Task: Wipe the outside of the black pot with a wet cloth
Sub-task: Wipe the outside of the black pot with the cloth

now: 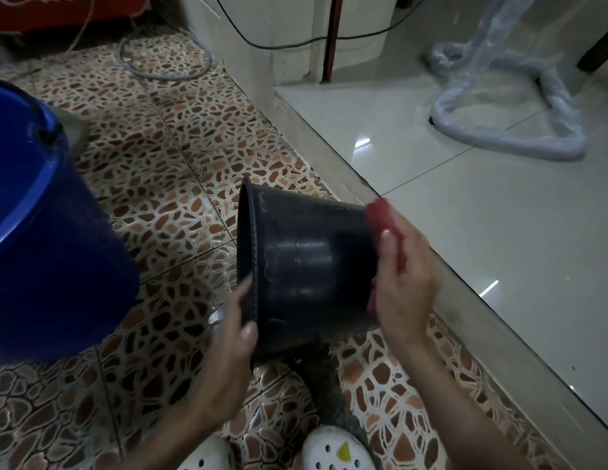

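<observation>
Looming at my left is a blue bucket (41, 232) (partly cropped); the black pot (306, 266) lies sideways above the patterned floor (180, 157), my left hand (228, 347) closed on its rim, my right hand (404, 276) pressing a red cloth (380, 215) against its base.

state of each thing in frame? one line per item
black pot: on its side, held off the floor, mouth facing left
red cloth: pressed against the pot's base
left hand: gripping the pot's rim
right hand: holding the cloth to the pot
blue bucket: upright on the patterned floor, contents not visible
plastic-wrapped stand: resting on the pale tiles
</observation>
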Motion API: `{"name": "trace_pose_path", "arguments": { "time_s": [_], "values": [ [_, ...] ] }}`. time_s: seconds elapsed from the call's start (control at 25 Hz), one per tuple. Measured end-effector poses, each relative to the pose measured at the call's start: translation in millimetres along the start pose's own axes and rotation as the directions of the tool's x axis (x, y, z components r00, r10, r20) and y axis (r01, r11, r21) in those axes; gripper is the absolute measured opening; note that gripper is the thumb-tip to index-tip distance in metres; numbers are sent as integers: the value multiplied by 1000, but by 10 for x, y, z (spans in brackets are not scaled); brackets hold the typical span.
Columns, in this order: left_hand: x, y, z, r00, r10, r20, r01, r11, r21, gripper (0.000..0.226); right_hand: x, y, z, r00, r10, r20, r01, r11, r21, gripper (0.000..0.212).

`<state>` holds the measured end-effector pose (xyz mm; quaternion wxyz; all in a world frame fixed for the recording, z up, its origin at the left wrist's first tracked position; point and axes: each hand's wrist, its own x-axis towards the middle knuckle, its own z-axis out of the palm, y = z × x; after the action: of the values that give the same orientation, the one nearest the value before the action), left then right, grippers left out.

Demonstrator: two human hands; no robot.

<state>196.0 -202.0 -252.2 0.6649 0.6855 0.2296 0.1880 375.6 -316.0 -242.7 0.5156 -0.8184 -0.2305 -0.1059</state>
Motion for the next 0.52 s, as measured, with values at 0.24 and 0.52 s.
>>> {"name": "trace_pose_path", "arguments": {
  "time_s": [0.24,0.52],
  "values": [
    [827,622,201,964,-74,-255,66,997,-38,49,-313,-391,511,879,-367,306,387,922,-7,43],
    [227,224,270,949,42,-313,-36,999,24,45,182,-192,400,938,-131,320,199,961,-190,45]
  ]
}}
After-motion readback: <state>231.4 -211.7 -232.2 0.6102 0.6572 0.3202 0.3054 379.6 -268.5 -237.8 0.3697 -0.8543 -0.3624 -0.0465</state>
